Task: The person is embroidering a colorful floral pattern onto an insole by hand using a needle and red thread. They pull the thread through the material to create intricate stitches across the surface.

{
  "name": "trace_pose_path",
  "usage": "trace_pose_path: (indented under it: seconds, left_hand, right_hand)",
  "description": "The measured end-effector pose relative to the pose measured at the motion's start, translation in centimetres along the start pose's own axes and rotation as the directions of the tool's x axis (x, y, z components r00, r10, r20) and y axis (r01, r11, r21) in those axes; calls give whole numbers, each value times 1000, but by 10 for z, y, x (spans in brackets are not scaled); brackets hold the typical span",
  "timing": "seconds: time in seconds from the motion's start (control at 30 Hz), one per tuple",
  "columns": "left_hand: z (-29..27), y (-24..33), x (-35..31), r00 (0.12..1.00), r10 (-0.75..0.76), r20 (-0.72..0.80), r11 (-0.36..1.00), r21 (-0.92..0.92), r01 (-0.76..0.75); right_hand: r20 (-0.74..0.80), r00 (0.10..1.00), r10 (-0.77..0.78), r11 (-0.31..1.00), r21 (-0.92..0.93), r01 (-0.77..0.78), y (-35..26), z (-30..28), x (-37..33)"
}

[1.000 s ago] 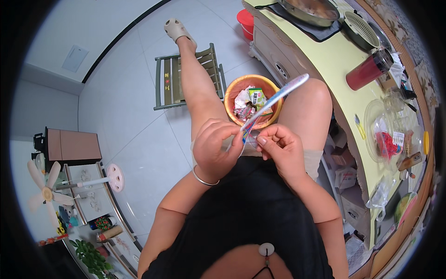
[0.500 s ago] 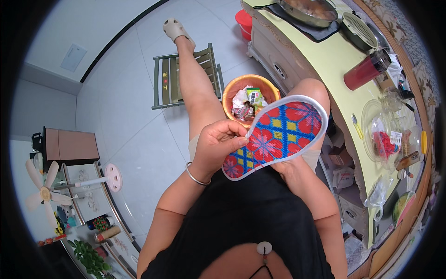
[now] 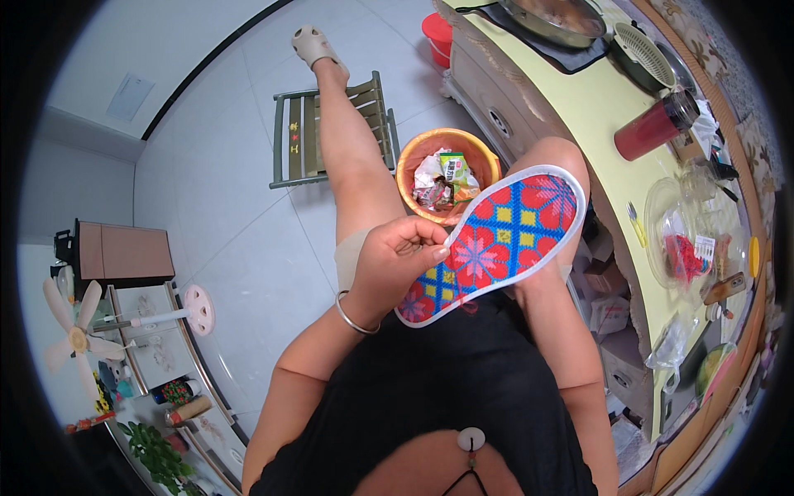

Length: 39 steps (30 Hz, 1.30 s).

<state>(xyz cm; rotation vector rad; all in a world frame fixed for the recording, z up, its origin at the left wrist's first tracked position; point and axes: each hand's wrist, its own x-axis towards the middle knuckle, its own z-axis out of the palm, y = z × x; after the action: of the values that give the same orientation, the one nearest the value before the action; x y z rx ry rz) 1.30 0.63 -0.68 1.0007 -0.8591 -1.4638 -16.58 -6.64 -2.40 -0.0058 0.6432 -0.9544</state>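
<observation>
An embroidered insole (image 3: 519, 231), red, blue and yellow with white edging, is held tilted above my lap. My left hand (image 3: 401, 258) is closed in a pinch at its near left edge, by the narrow waist. Whether a needle is between those fingertips is too small to tell. My right hand (image 3: 536, 285) holds the insole from underneath; its fingers are hidden behind it. A loose red thread (image 3: 469, 307) hangs at the insole's lower edge.
A lined waste bin (image 3: 405, 178) with wrappers stands between my legs, beside a folding stool (image 3: 289, 140). To my right, a long yellow-green table (image 3: 579, 107) bears a pan (image 3: 562, 37), a red bottle (image 3: 653, 128) and red thread (image 3: 685, 258). A fan (image 3: 78, 339) stands left.
The insole has turned its patterned face more towards me and shifted slightly right. The red thread at its lower edge now shows as a hanging loop. My left hand keeps its pinch.
</observation>
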Motion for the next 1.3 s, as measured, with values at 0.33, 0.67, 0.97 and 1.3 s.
trace_pose_path:
  seconds: [0.33,0.67,0.97,1.3]
  left_hand:
    - [-20,13,-4,980,34,-195,999,-27,-40]
    - [-31,14,-5,949,89,-303,993,-51,-109]
    - [-10,18,0,971,53,-234,996,-52,-67]
    - [-4,19,-1,983,-18,-184,991,-134,-7]
  right_hand:
    - [68,810,-583,810,123,573,-194,-78,-38]
    - [-204,86,-975,123,-178,976,-391,-249,-181]
    - [140,595,-791,479,-463,746,-129,-54,-45]
    - [189,970,-151,800,-553,232,5,13,-30]
